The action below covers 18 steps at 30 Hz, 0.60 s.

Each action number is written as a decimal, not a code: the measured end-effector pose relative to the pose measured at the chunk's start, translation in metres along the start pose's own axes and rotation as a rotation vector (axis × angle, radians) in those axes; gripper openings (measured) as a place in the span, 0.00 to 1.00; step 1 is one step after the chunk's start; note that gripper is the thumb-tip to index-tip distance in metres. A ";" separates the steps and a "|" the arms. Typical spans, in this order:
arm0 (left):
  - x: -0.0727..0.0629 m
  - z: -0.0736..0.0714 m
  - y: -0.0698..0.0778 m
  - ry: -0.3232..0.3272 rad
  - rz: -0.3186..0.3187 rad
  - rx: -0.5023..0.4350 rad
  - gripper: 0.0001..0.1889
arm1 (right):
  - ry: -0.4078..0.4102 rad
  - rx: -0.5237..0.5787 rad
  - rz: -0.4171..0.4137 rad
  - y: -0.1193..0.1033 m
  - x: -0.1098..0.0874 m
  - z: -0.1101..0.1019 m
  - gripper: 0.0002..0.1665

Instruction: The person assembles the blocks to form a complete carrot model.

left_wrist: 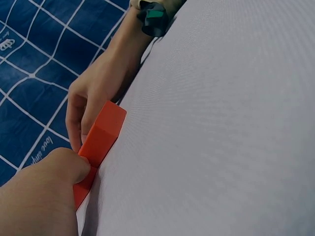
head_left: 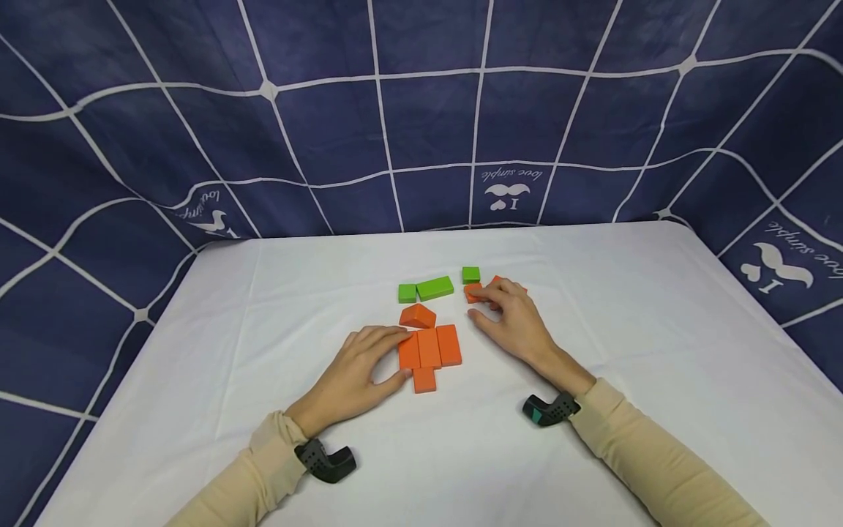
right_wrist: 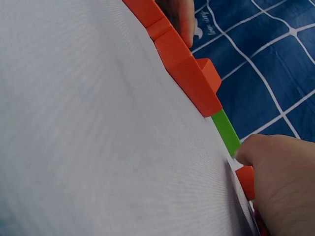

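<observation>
In the head view my left hand (head_left: 352,377) is at the left end of a row of three orange rectangular blocks (head_left: 429,347). Its fingertips and thumb grip the leftmost orange block (head_left: 408,353) at its two ends. The thumb also lies by a small orange block (head_left: 424,380) below the row. Just above the row sits an orange wedge-shaped block (head_left: 418,316). My right hand (head_left: 516,322) has its fingertips at another small orange block (head_left: 471,293), its thumb apart from it. More orange (head_left: 522,288) shows behind those fingers, mostly hidden.
A long green block (head_left: 435,288) and a small green block (head_left: 407,293) lie beyond the wedge. Another small green block (head_left: 470,275) is near my right fingertips. A white cloth (head_left: 263,293) covers the table; a dark blue gridded curtain (head_left: 421,124) hangs behind it.
</observation>
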<state>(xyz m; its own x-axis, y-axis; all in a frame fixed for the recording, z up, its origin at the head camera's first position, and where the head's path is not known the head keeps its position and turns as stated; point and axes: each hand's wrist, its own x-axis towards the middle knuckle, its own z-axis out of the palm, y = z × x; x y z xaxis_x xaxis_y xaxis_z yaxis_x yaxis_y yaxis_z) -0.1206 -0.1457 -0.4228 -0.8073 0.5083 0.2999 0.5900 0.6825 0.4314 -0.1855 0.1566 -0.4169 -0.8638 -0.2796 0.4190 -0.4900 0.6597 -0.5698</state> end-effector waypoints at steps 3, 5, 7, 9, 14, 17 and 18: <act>0.000 0.000 0.001 -0.002 -0.003 -0.003 0.30 | 0.006 0.002 0.002 0.000 0.000 0.000 0.15; 0.000 0.000 0.001 -0.001 -0.004 -0.004 0.30 | 0.014 0.005 0.001 0.000 0.000 0.001 0.12; 0.000 0.000 0.001 -0.001 -0.004 -0.002 0.30 | 0.021 0.003 -0.002 0.001 0.000 0.001 0.11; 0.000 0.000 0.001 -0.003 -0.006 -0.002 0.30 | 0.022 0.001 -0.004 0.001 0.000 0.000 0.10; 0.000 0.001 0.001 -0.009 -0.011 0.000 0.30 | 0.014 -0.007 -0.004 0.001 0.000 0.000 0.10; 0.000 0.000 0.001 -0.007 -0.009 0.001 0.30 | 0.010 -0.004 -0.007 0.002 0.000 0.000 0.11; 0.000 0.000 0.001 -0.006 -0.008 0.002 0.30 | 0.010 -0.001 -0.009 0.002 0.000 0.001 0.11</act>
<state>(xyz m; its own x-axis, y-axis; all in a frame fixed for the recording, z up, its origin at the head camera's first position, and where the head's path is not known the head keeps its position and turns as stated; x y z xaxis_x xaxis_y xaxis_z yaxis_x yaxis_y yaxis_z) -0.1199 -0.1446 -0.4224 -0.8119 0.5057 0.2916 0.5835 0.6878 0.4319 -0.1866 0.1572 -0.4181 -0.8579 -0.2789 0.4315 -0.4980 0.6576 -0.5652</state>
